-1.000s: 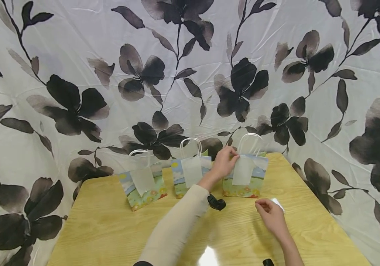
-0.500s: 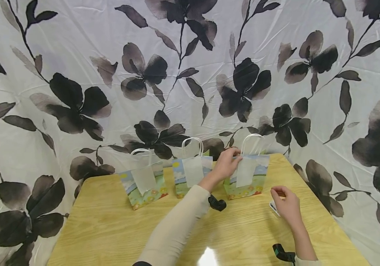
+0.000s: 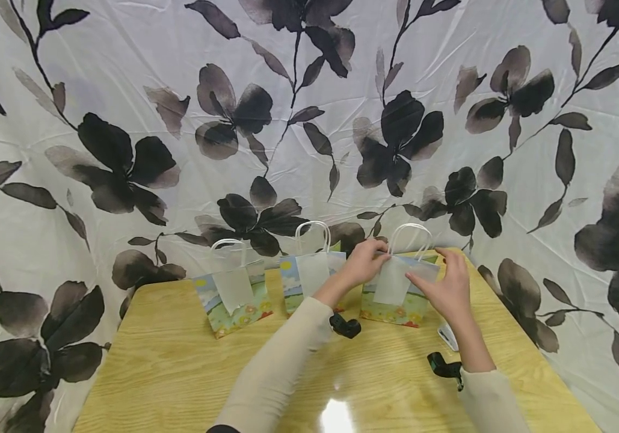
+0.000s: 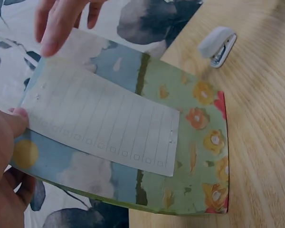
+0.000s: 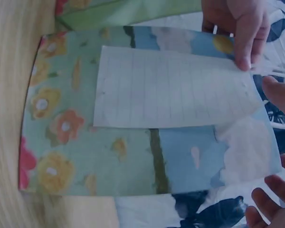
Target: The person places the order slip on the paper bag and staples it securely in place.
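Observation:
The rightmost of three paper gift bags (image 3: 420, 300), printed with sky and flowers, stands upright in the head view with its white handles raised. Over its front lies a white lined sheet (image 3: 393, 287), with small checkboxes along one side in the left wrist view. My left hand (image 3: 362, 264) pinches the bag's top edge together with the sheet's upper corner. Around the other top corner my right hand (image 3: 452, 288) spreads its thumb and fingers; in the right wrist view its thumb (image 5: 278, 92) hovers close to the sheet's upper end. Staples show at both ends of the sheet.
A small white stapler (image 3: 448, 337) lies on the wooden table (image 3: 179, 373) below my right hand. Two similar bags, a middle bag (image 3: 290, 285) and a left bag (image 3: 206, 294), stand alongside with white sheets on their fronts. Floral fabric (image 3: 309, 150) hangs behind the table.
My right hand has moved from beside the stapler up to the bag's right top corner, its fingers spreading. The left hand keeps its pinch while the bag shifts slightly.

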Available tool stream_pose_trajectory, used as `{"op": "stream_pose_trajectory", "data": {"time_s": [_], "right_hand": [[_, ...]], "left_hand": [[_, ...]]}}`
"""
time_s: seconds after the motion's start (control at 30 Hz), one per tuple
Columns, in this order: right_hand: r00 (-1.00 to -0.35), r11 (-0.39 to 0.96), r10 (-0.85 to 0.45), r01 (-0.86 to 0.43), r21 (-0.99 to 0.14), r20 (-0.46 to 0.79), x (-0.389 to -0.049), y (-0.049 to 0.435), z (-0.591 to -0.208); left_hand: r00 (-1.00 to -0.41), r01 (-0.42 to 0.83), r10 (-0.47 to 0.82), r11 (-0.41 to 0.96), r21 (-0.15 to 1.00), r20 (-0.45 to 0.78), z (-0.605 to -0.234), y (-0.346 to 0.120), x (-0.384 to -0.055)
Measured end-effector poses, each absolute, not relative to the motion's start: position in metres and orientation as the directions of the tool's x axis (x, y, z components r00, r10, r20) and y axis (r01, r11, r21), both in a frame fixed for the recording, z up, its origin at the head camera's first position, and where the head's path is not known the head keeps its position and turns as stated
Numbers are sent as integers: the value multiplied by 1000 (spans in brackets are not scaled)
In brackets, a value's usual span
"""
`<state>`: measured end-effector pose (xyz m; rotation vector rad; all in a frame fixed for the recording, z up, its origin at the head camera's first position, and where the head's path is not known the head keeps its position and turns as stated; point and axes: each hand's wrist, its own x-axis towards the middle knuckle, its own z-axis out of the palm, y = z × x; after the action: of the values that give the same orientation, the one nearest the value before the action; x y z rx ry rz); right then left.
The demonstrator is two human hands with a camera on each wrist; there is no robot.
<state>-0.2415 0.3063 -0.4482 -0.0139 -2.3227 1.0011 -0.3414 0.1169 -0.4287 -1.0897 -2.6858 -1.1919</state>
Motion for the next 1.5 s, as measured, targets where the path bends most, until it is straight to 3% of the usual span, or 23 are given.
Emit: {"op": "stream_pose_trajectory", "data": {"time_s": [0.33, 0.87, 1.1, 1.33, 1.5], "right_hand": [[-765, 681, 308, -238, -693, 565, -259, 298, -450], [-770, 685, 289, -249, -685, 569, -257, 292, -458], [-765, 683, 260, -285, -672, 589, -256, 295, -455], [-833, 572, 280, -253, -780, 476, -245, 307, -455], [-837, 564, 345, -177, -806, 425, -223, 333, -469]], "left_hand": [[-775, 568, 577, 453, 687, 259, -426, 119, -339], [-807, 509, 547, 455, 731, 222, -431, 115, -332], [-818, 535, 511, 502, 680, 266, -425, 115, -332], [-826, 519, 501, 500, 694, 257, -424, 112, -332], [-822, 514, 515, 485, 707, 244, -424, 112, -330]]}}
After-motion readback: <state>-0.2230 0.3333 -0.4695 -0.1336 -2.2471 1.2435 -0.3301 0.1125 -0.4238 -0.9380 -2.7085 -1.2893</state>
